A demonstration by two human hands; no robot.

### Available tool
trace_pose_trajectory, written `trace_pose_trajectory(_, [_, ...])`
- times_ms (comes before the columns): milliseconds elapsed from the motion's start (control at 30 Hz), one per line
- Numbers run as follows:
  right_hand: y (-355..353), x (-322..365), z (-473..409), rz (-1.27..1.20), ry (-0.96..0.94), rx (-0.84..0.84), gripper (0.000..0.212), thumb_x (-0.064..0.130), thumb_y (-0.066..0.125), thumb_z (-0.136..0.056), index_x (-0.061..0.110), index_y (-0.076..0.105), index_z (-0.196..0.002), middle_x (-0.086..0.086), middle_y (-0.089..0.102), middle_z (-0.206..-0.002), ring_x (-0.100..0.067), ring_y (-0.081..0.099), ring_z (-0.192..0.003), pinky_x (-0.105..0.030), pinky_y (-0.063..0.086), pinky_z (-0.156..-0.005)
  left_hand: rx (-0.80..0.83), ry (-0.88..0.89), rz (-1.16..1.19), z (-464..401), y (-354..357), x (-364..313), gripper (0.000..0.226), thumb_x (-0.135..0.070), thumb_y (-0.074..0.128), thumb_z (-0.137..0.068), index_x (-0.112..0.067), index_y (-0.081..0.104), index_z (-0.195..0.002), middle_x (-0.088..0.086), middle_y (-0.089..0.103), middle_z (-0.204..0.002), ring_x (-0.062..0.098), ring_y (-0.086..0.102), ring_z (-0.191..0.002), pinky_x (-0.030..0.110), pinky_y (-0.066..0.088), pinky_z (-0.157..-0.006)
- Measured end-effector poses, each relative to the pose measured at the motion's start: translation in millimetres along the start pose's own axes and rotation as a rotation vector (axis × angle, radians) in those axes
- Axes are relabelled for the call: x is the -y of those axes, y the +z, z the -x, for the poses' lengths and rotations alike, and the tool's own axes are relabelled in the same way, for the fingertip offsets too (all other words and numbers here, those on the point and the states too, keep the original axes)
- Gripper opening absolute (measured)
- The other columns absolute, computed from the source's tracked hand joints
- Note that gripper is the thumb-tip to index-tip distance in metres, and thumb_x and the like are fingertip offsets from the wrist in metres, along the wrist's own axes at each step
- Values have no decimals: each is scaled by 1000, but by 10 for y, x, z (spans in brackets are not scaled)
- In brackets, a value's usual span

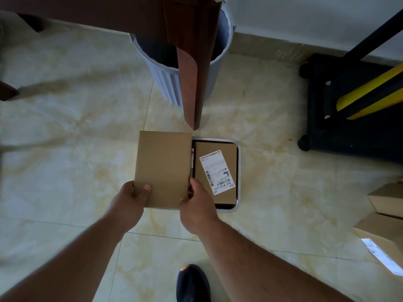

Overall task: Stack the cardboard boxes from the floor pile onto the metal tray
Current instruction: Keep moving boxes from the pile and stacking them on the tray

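A plain brown cardboard box [162, 168] is held over the left half of the metal tray [239, 175], which lies on the tiled floor. My left hand [133, 198] grips the box's near left corner, thumb on top. My right hand [196, 199] grips its near right edge. A second cardboard box with a white shipping label [220, 188] lies flat in the right half of the tray. The tray's left part is hidden under the held box.
More cardboard boxes [383, 219] lie on the floor at the right edge. A ribbed grey bin [168, 81] and a dark wooden table leg [194, 83] stand just beyond the tray. A black wheeled base [340, 118] sits far right. My shoe [193, 284] is below.
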State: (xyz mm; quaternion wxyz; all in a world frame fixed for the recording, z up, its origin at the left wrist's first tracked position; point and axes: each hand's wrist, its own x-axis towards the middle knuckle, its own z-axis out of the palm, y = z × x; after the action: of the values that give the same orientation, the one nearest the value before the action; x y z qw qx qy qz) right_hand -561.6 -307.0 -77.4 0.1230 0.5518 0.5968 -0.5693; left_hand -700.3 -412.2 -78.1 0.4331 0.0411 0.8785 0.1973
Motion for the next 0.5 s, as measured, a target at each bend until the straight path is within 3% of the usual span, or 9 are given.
trace_pose_trajectory(233, [-7,14,20,18,2,1,63,16,53,-95,30,40,-156,8,60,-143,-16,61,-124,-36,52,-105,-18,16,-29,69,10,-35,53,-46,52,-102,-13,51,-143,13,64,-130,36,59,-113,43,47,-96])
trace_pose_trajectory(333, [-82,20,58,16,8,5,56,18,51,-94,27,47,-150,7,63,-139,-18,63,-120,-36,54,-101,-57,2,-13,145,5,-92,62,-44,53,-102,-13,39,-154,14,55,-147,37,53,-129,42,42,-104])
trace_pose_trajectory(400, [-167,20,98,11,21,2,54,21,52,-98,23,45,-151,2,59,-144,-21,59,-126,-36,51,-102,-106,11,-33,222,8,-156,68,-43,53,-102,-13,30,-159,14,45,-156,38,46,-139,43,37,-108])
trace_pose_trajectory(500, [-339,19,144,-13,33,-20,57,30,53,-102,16,38,-156,-5,49,-154,-24,50,-138,-37,43,-110,-163,95,-52,372,42,-317,67,-43,55,-100,-15,33,-157,14,45,-155,37,44,-139,47,37,-110])
